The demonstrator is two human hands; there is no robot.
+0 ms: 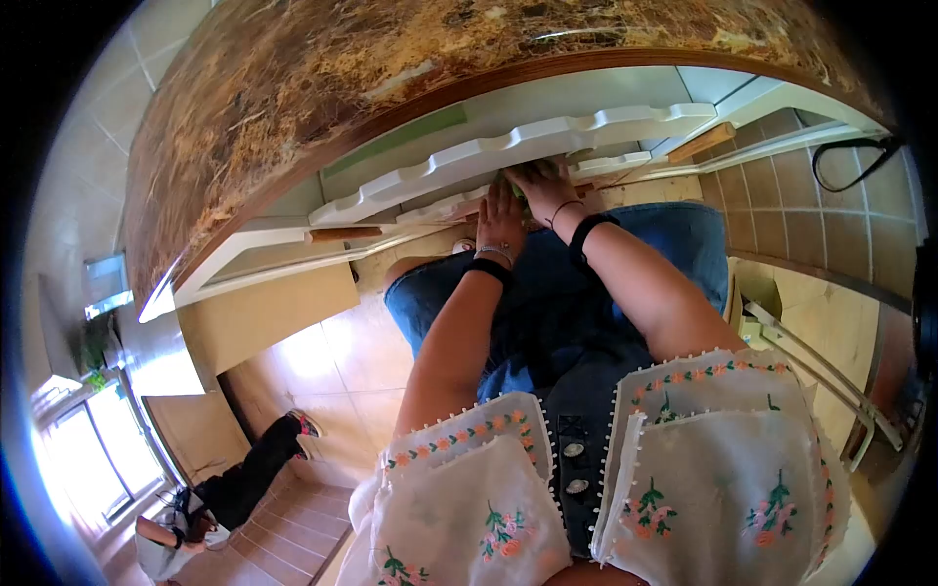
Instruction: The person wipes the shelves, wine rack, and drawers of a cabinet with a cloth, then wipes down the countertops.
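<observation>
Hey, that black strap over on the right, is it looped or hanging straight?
Looped: the black strap curves round on itself, with brown tiles showing through the middle.

Both arms reach forward and converge, bare from the elbows down. The bare left hand lies back upward, its fingers pointing forward and close together, a thin, pale bracelet and a wide black wristband behind it. The bare right hand sits just beside it and slightly farther forward, angled inward, its fingertips shadowed and hard to make out. It wears a thin dark cord bracelet, with a broad black wristband farther up. The right forearm slants inward; the left runs straighter.
</observation>
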